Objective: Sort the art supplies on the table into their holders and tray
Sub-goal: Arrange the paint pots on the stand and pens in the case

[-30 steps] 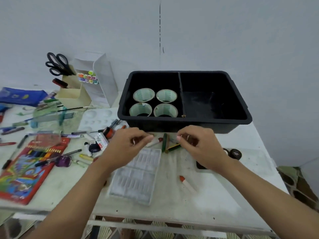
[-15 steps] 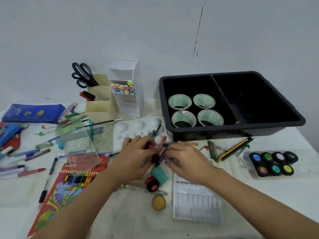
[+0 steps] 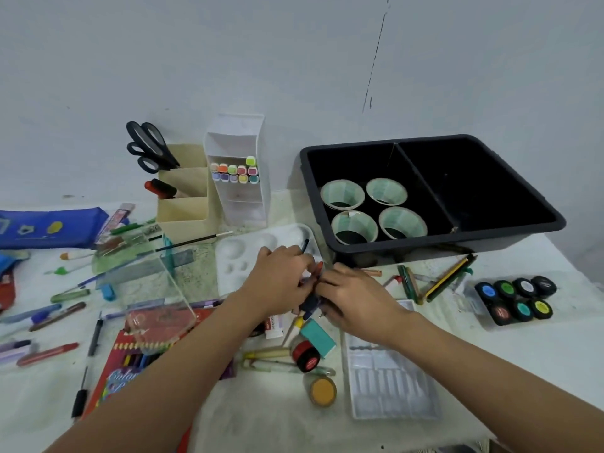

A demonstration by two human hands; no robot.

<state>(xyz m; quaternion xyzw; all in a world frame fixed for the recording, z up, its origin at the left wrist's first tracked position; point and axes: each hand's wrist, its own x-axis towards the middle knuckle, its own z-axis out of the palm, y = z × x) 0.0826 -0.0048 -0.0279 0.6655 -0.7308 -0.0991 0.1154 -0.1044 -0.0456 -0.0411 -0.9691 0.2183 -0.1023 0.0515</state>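
Art supplies (image 3: 49, 354) mostly loose on white counter (image 3: 261, 420); black plastic tray (image 3: 425, 248) nearly bare. Left hand (image 3: 281, 282), right hand (image 3: 356, 295): grips curled round one mixed pen bundle (image 3: 310, 304).

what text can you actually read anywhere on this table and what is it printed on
"Colo": pale script on the red cardboard coloured-pencil box; the rest of the word is hidden by the forearm.
Red print on the small white packet: too blurred to read.
Print on the long narrow pink-and-white strip beside the blue fabric pencil case: too small to read.
No other readable text.
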